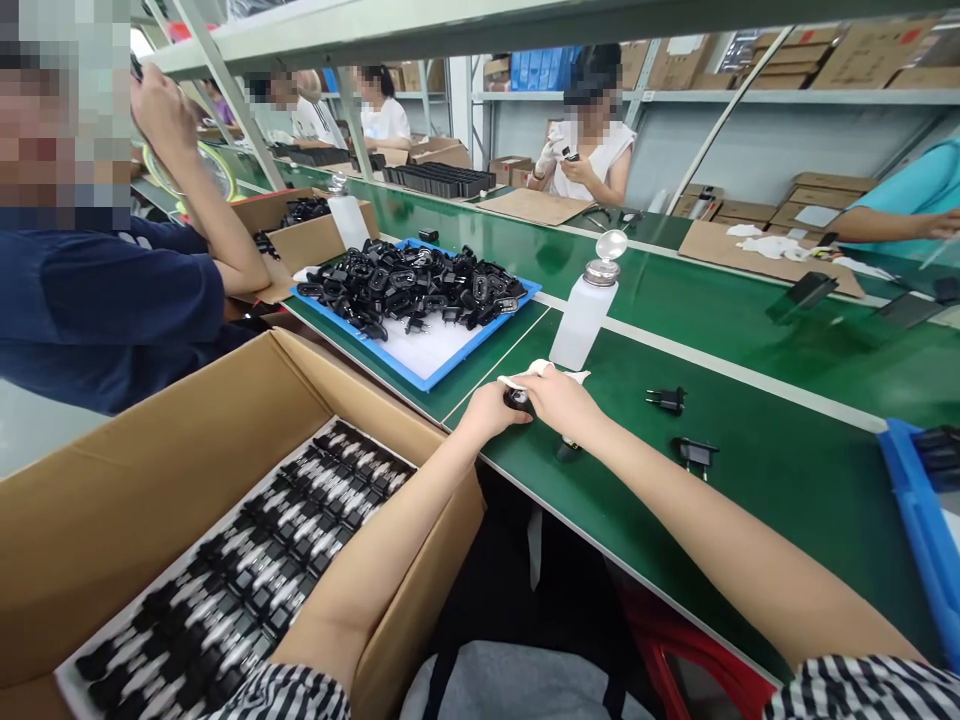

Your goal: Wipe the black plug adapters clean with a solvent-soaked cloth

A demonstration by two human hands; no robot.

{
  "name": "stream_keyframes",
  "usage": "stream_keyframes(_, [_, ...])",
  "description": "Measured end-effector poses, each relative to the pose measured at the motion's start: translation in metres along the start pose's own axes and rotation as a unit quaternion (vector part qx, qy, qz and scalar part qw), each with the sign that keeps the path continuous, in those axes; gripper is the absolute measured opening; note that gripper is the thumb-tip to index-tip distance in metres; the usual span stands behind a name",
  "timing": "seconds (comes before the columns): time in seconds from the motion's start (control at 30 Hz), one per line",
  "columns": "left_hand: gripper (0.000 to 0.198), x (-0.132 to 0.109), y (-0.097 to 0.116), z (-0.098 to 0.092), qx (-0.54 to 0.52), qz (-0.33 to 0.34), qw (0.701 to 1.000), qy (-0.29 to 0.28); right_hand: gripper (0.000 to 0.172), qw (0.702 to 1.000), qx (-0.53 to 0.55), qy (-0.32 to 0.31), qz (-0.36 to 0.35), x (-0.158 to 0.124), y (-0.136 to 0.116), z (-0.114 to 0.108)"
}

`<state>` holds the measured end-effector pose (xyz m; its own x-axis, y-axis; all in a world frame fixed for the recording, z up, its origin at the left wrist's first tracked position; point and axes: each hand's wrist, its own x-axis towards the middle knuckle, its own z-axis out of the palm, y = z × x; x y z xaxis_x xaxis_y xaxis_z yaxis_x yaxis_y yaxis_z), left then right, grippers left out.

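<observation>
My left hand (489,412) is closed around a small black plug adapter (517,399), mostly covered by the fingers. Against it, my right hand (561,400) pinches a white cloth (538,369), pressing it over the adapter's top. Just behind the hands stands a white pump bottle (583,318) with a metal cap and raised round lid. Two black plug adapters with metal pins, one nearer the back (667,400) and one closer to me (696,453), lie to the right on the green bench. Another dark piece (568,449) is partly hidden below my right wrist.
A blue tray (428,382) heaped with black adapters is ahead left. At my left, a cardboard box (300,350) holds rows of adapters. Another blue tray (919,500) sits at the right edge. A person (112,300) works close on the left; a shelf beam (390,35) crosses overhead.
</observation>
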<state>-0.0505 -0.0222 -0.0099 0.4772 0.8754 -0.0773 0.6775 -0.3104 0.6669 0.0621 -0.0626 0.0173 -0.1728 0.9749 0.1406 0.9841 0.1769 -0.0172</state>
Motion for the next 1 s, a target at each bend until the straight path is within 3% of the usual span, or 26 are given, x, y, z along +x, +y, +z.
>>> stream_keyframes(0.2, [0.021,-0.002,0.001,0.001,0.029,0.012,1.000,0.002,0.033,0.991,-0.016,-0.054,-0.118,-0.015,0.005,-0.002])
stream_keyframes(0.37, [0.020,-0.002,0.003,-0.001,0.016,-0.011,1.000,-0.003,0.032,0.992,-0.047,-0.088,-0.077,-0.027,0.038,-0.012])
stream_keyframes(0.43, [0.019,-0.002,0.003,-0.001,0.013,-0.016,1.000,-0.005,0.028,0.997,-0.019,-0.061,-0.035,-0.029,0.054,-0.023])
stream_keyframes(0.53, [0.020,-0.001,0.003,0.000,0.012,-0.011,1.000,-0.006,0.028,0.997,0.034,0.054,0.054,-0.028,0.075,-0.046])
stream_keyframes(0.63, [0.022,-0.002,0.002,0.000,0.013,-0.008,1.000,-0.005,0.029,0.968,0.060,0.184,0.157,-0.017,0.089,-0.070])
stream_keyframes(0.73, [0.025,-0.002,0.001,0.001,0.010,-0.008,1.000,-0.009,0.032,0.938,0.058,0.273,0.204,0.005,0.094,-0.085])
stream_keyframes(0.87, [0.028,-0.001,0.000,0.002,0.020,0.005,1.000,-0.009,0.034,0.942,-0.029,0.293,0.161,0.039,0.086,-0.087])
stream_keyframes(1.0, [0.028,-0.005,0.001,0.000,0.028,0.005,1.000,0.002,0.036,0.970,-0.100,0.208,0.074,0.053,0.071,-0.082])
